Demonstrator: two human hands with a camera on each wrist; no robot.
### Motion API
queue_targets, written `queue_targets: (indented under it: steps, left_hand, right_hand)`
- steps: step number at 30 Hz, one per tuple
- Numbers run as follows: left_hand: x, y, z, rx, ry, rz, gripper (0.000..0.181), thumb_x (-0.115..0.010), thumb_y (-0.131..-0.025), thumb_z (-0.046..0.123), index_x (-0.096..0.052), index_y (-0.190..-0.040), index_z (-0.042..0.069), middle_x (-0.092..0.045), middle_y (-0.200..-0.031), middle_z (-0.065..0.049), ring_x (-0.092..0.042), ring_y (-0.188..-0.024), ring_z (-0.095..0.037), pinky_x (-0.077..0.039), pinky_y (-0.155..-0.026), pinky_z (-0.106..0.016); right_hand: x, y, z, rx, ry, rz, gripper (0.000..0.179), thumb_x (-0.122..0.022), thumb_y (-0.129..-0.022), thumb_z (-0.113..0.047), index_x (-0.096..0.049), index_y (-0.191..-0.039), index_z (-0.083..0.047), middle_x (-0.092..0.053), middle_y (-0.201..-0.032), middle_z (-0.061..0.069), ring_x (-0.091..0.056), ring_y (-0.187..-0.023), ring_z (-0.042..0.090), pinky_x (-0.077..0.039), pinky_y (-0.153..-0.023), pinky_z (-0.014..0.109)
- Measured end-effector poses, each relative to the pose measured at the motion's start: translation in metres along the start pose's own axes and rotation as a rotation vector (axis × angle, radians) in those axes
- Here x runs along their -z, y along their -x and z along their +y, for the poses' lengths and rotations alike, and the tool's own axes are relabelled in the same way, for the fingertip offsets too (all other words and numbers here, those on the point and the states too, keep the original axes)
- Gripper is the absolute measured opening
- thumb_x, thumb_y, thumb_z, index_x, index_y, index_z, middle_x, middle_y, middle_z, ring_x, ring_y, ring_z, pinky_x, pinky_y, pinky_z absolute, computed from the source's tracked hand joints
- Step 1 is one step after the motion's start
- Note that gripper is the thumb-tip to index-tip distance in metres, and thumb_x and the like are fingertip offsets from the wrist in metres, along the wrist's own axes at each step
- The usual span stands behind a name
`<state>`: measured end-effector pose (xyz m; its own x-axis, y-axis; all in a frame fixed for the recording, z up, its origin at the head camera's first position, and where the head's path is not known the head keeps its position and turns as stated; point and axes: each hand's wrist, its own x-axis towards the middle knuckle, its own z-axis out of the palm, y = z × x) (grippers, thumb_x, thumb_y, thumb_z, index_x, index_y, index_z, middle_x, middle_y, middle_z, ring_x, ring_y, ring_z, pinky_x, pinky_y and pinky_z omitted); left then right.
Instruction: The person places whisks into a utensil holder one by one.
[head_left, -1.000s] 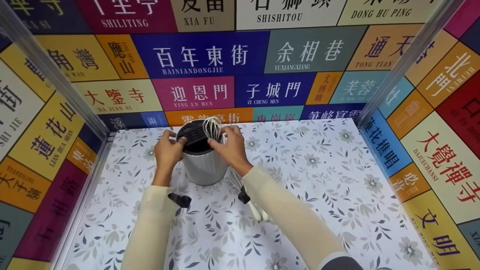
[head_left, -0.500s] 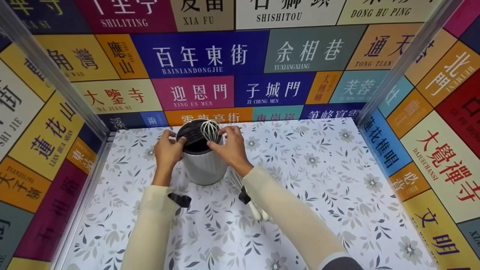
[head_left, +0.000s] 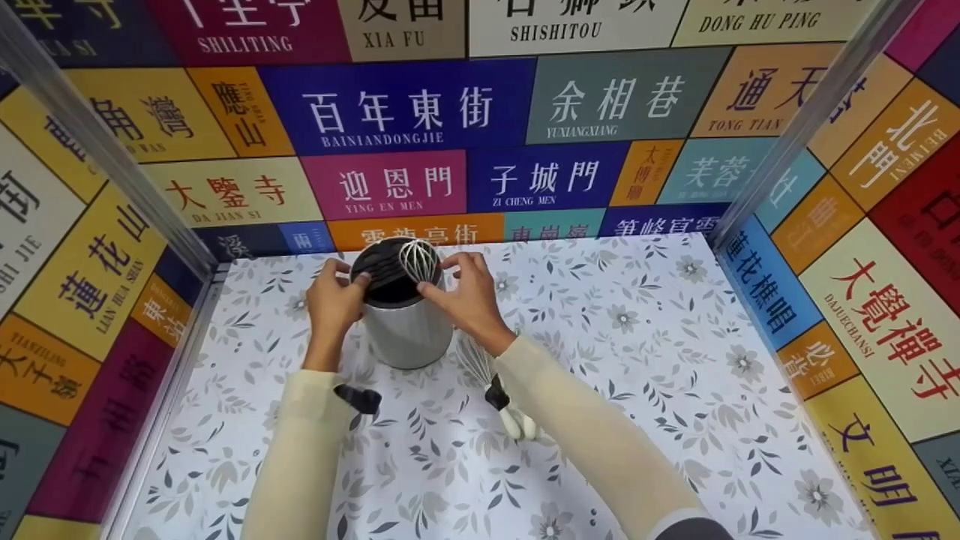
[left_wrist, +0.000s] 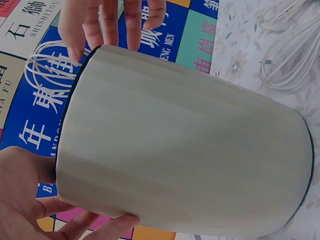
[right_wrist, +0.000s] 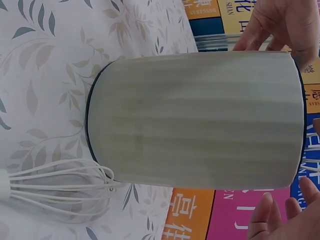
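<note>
A pale grey, ribbed utensil holder stands upright on the table, its dark slotted top facing up. A wire whisk stands in it with its wire head above the rim. My left hand holds the holder's left side, thumb at the rim and fingers on the outer wall. On the opposite side, my right hand holds the rim near the whisk, its thumb over the edge. The holder's wall fills much of the left wrist view.
Two more whisks with cream handles lie on the table right of the holder, partly behind the right forearm. The floral tablecloth covers the table. Panels printed with large characters rise behind and at both sides.
The whisk's wire head has sunk slightly and shifted a little left over the holder. My right forearm has moved slightly right. Both hands have stayed at the rim.
</note>
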<state>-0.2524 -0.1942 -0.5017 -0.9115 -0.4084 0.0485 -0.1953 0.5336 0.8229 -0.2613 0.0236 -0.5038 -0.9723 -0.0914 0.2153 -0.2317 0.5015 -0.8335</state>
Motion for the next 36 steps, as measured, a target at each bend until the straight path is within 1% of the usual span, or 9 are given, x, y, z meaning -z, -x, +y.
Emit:
queue_targets:
  steps: [4, 8, 12, 15, 19, 21, 25, 29, 36]
  left_hand:
    - [0.000, 0.000, 0.000, 0.006, -0.001, 0.000, 0.030, -0.070, -0.093, 0.029, -0.060, -0.112, 0.007, -0.067, -0.085, -0.012, -0.058, -0.052, -0.015, -0.052, -0.041, -0.024]
    - [0.001, 0.000, 0.000, 0.006, 0.001, 0.001, 0.030, -0.070, -0.092, 0.029, -0.060, -0.111, 0.007, -0.063, -0.081, -0.010, -0.057, -0.051, -0.015, -0.052, -0.040, -0.024]
    - [0.001, 0.000, 0.000, 0.007, 0.001, -0.004, 0.030, -0.069, -0.093, 0.028, -0.060, -0.112, 0.007, -0.063, -0.081, -0.010, -0.056, -0.050, -0.014, -0.052, -0.040, -0.024]
    - [0.000, -0.001, -0.001, 0.006, 0.002, -0.005, 0.030, -0.069, -0.093, 0.028, -0.060, -0.112, 0.007, -0.064, -0.081, -0.010, -0.056, -0.048, -0.014, -0.051, -0.040, -0.024]
    - [0.000, -0.001, -0.001, 0.000, 0.001, 0.001, 0.029, -0.069, -0.092, 0.028, -0.060, -0.111, 0.007, -0.063, -0.078, -0.008, -0.056, -0.045, -0.013, -0.050, -0.040, -0.024]
    - [0.000, -0.001, -0.001, -0.001, 0.000, 0.004, 0.029, -0.070, -0.092, 0.027, -0.061, -0.111, 0.007, -0.062, -0.078, -0.008, -0.055, -0.045, -0.013, -0.050, -0.039, -0.024]
    - [-0.001, -0.001, 0.000, -0.002, 0.000, 0.000, 0.029, -0.069, -0.092, 0.027, -0.061, -0.111, 0.007, -0.066, -0.082, -0.010, -0.056, -0.046, -0.012, -0.051, -0.040, -0.024]
    - [0.000, -0.001, 0.001, -0.005, -0.004, -0.002, 0.030, -0.070, -0.092, 0.028, -0.060, -0.112, 0.006, -0.069, -0.086, -0.013, -0.056, -0.047, -0.011, -0.052, -0.041, -0.023]
    - [0.000, 0.000, 0.001, 0.002, -0.021, -0.005, 0.032, -0.070, -0.093, 0.030, -0.061, -0.113, 0.007, -0.069, -0.087, -0.013, -0.057, -0.050, -0.013, -0.052, -0.042, -0.023]
  right_hand:
    - [0.010, 0.001, 0.005, 0.012, -0.015, 0.017, 0.049, -0.082, -0.083, -0.038, -0.060, -0.115, -0.008, -0.056, -0.120, 0.009, -0.061, -0.107, 0.029, -0.054, -0.092, 0.039]
    - [0.026, 0.001, 0.012, 0.003, -0.037, 0.039, 0.045, -0.079, -0.086, -0.034, -0.060, -0.116, -0.006, -0.058, -0.119, 0.012, -0.062, -0.103, 0.027, -0.055, -0.092, 0.038]
    - [0.043, 0.001, 0.022, -0.007, -0.065, 0.062, 0.041, -0.077, -0.088, -0.030, -0.059, -0.117, -0.008, -0.061, -0.120, 0.014, -0.066, -0.101, 0.031, -0.057, -0.090, 0.039]
    - [0.056, 0.003, 0.031, -0.007, -0.064, 0.075, 0.040, -0.076, -0.089, -0.030, -0.059, -0.119, -0.010, -0.065, -0.119, 0.012, -0.068, -0.098, 0.030, -0.059, -0.086, 0.040]
    - [0.072, 0.007, 0.042, -0.018, -0.046, 0.065, 0.043, -0.074, -0.091, -0.032, -0.058, -0.125, -0.011, -0.066, -0.116, 0.010, -0.068, -0.095, 0.025, -0.059, -0.084, 0.040]
    - [0.078, 0.010, 0.047, -0.031, -0.044, 0.049, 0.044, -0.073, -0.093, -0.034, -0.057, -0.128, -0.012, -0.066, -0.116, 0.011, -0.067, -0.097, 0.026, -0.059, -0.085, 0.041]
    - [0.086, 0.016, 0.057, -0.062, -0.021, 0.034, 0.045, -0.072, -0.093, -0.037, -0.056, -0.128, -0.013, -0.067, -0.114, 0.009, -0.067, -0.097, 0.026, -0.059, -0.084, 0.042]
    - [0.092, 0.022, 0.066, -0.073, 0.006, 0.037, 0.044, -0.072, -0.093, -0.037, -0.056, -0.127, -0.014, -0.068, -0.112, 0.008, -0.067, -0.095, 0.025, -0.059, -0.083, 0.043]
    - [0.098, 0.034, 0.081, -0.083, 0.014, 0.030, 0.046, -0.072, -0.093, -0.038, -0.056, -0.129, -0.013, -0.068, -0.110, 0.006, -0.068, -0.096, 0.027, -0.059, -0.080, 0.045]
